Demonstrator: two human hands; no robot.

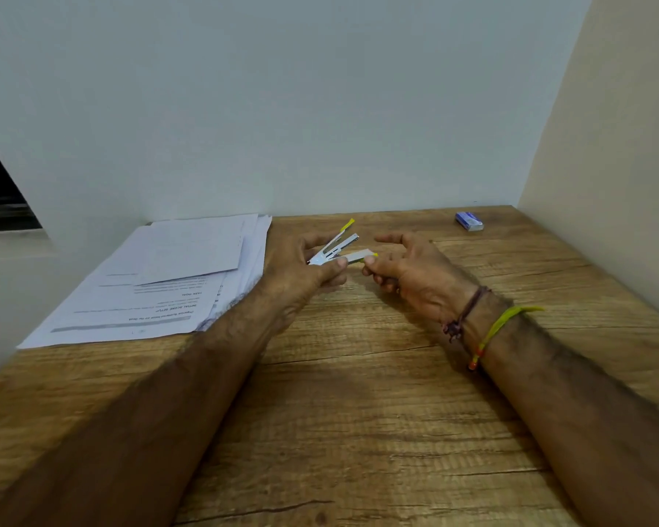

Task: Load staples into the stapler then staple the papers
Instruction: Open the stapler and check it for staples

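A small silver stapler point(337, 243) with yellow tips is fanned open above the wooden desk, its arms splayed up and to the right. My left hand point(305, 270) grips it at the hinge end, thumb on its lower arm. My right hand point(404, 268) pinches the far yellow-tipped end of that lower arm point(362, 256) between thumb and fingers, with the index finger stretched out. A stack of printed white papers point(176, 279) lies on the desk to the left. A small blue staple box point(469, 221) sits at the far right near the wall.
The wooden desk point(358, 412) is bounded by a white wall behind and a beige wall on the right. The papers reach the desk's left edge. Thread bracelets circle my right wrist point(480, 325).
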